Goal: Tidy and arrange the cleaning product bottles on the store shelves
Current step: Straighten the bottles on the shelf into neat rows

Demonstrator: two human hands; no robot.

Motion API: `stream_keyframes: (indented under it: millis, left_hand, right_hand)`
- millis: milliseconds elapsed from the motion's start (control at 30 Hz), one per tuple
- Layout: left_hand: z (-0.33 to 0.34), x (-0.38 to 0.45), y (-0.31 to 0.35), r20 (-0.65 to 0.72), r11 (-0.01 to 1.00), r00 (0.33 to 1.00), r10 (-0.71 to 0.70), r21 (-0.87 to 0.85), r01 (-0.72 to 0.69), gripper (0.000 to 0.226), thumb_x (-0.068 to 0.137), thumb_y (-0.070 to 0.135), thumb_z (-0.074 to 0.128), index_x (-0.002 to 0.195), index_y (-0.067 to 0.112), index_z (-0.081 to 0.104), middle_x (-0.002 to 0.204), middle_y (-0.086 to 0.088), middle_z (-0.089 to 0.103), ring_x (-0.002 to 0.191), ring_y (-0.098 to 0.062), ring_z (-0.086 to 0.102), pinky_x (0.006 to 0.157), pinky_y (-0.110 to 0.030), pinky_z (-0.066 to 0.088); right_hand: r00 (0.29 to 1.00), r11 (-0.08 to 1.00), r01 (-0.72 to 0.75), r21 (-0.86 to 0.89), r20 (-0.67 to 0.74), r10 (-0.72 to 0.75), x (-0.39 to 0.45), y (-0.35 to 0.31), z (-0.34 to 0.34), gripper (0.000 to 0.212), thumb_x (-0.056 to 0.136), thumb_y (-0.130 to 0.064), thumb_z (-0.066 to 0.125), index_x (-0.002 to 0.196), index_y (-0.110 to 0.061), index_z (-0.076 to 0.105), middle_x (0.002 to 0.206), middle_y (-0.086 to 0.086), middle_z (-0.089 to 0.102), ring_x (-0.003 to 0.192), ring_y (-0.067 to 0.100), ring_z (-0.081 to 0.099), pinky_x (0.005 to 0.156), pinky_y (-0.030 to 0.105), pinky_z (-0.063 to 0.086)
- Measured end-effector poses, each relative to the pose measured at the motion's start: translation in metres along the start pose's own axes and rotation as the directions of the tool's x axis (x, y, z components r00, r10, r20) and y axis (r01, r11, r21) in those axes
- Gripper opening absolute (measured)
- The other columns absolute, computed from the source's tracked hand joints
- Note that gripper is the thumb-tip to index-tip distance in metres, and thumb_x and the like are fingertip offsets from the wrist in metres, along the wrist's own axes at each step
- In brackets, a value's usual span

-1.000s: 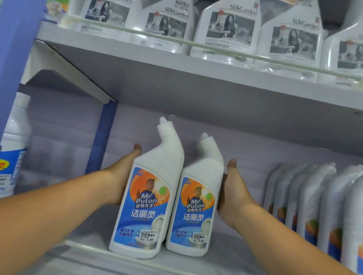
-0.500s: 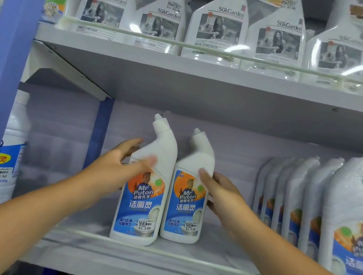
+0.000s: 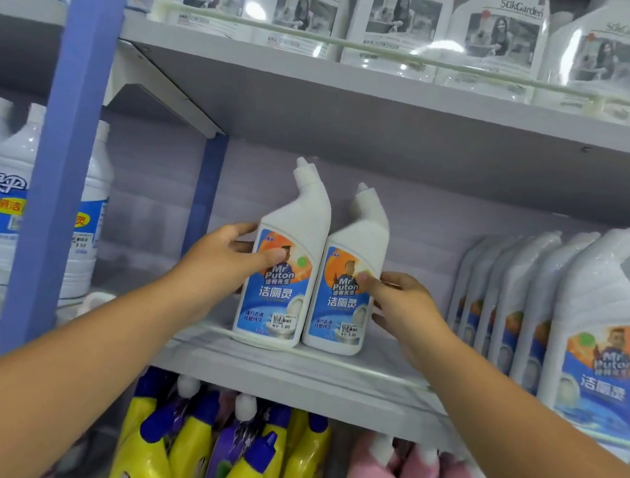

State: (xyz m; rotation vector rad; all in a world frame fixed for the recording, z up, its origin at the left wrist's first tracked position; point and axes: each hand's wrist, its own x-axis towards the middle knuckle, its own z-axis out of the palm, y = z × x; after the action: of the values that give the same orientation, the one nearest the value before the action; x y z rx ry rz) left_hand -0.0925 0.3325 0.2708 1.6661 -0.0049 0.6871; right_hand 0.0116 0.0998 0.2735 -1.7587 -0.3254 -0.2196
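Left hand [image 3: 225, 255]: my fingers curl round the left bottle [image 3: 285, 259], thumb on its label.
Right hand [image 3: 405, 302]: my fingers pinch the right bottle [image 3: 348, 282] at its side edge.
Bottles: upright, touching, centre of frame on the middle shelf [image 3: 282, 375].
Right of frame: wrapped bottle row [image 3: 536, 301].

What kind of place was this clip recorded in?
Likely a shop's cleaning-products aisle: tiered shelves packed with identical Mr Puton bottles, price stickers on them, and SukGarden bottles above.
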Motion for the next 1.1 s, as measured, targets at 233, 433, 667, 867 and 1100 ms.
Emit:
stream_keyframes:
  millis: [233, 433, 667, 867, 1100]
  left_hand:
    - [0.028, -0.064, 0.026, -0.156, 1.000, 0.988, -0.009, -0.005, 0.008, 0.090, 0.086, 0.044, 0.079, 0.158, 0.023, 0.031, 0.158, -0.001, 0.044, 0.132, -0.019, 0.054, 0.094, -0.033, 0.043]
    - [0.093, -0.136, 0.041, -0.131, 0.998, 0.989, 0.068, -0.001, -0.068, 0.083, 0.082, 0.054, 0.079, 0.153, 0.033, 0.041, 0.151, 0.009, 0.050, 0.130, -0.013, 0.054, 0.104, -0.036, 0.048]
    - [0.198, -0.222, 0.034, 0.033, 0.997, 0.998, -0.045, -0.054, 0.047, 0.080, 0.082, 0.049, 0.081, 0.151, 0.030, 0.045, 0.148, 0.004, 0.053, 0.129, -0.012, 0.057, 0.112, -0.041, 0.046]
    - [0.295, -0.299, 0.015, 0.151, 0.987, 0.978, -0.144, -0.048, 0.153, 0.065, 0.087, 0.038, 0.077, 0.146, 0.024, 0.051, 0.137, 0.002, 0.061, 0.117, -0.014, 0.065, 0.093, -0.034, 0.055]
    - [0.394, -0.339, -0.015, 0.239, 0.970, 0.945, -0.221, -0.046, 0.239, 0.055, 0.084, 0.046, 0.078, 0.133, 0.037, 0.054, 0.136, 0.009, 0.060, 0.117, -0.013, 0.064, 0.091, -0.037, 0.057]
  right_hand:
    - [0.986, 0.976, 0.022, 0.218, 0.157, -0.057, -0.072, -0.021, -0.024, 0.074, 0.091, -0.040, 0.074, 0.150, -0.012, 0.040, 0.134, 0.002, 0.055, 0.102, 0.012, 0.059, 0.104, 0.037, 0.050]
    - [0.972, 0.948, 0.120, 0.294, 0.158, -0.172, -0.141, -0.004, -0.075, 0.072, 0.088, -0.044, 0.075, 0.149, -0.021, 0.045, 0.142, 0.002, 0.053, 0.121, 0.014, 0.058, 0.109, 0.041, 0.048]
    - [0.997, 0.946, 0.066, 0.319, 0.026, -0.079, -0.209, 0.061, -0.192, 0.060, 0.087, -0.044, 0.076, 0.141, -0.028, 0.054, 0.131, -0.007, 0.062, 0.119, 0.009, 0.062, 0.107, 0.040, 0.050]
    - [0.996, 0.972, -0.033, 0.234, -0.079, 0.052, -0.258, 0.137, -0.307, 0.053, 0.087, -0.049, 0.074, 0.135, -0.031, 0.057, 0.126, -0.008, 0.065, 0.113, 0.012, 0.065, 0.098, 0.041, 0.055]
    - [0.975, 0.967, -0.103, 0.233, -0.169, 0.144, -0.280, 0.194, -0.390, 0.053, 0.087, -0.044, 0.075, 0.134, -0.026, 0.057, 0.126, -0.007, 0.061, 0.112, 0.008, 0.063, 0.103, 0.043, 0.053]
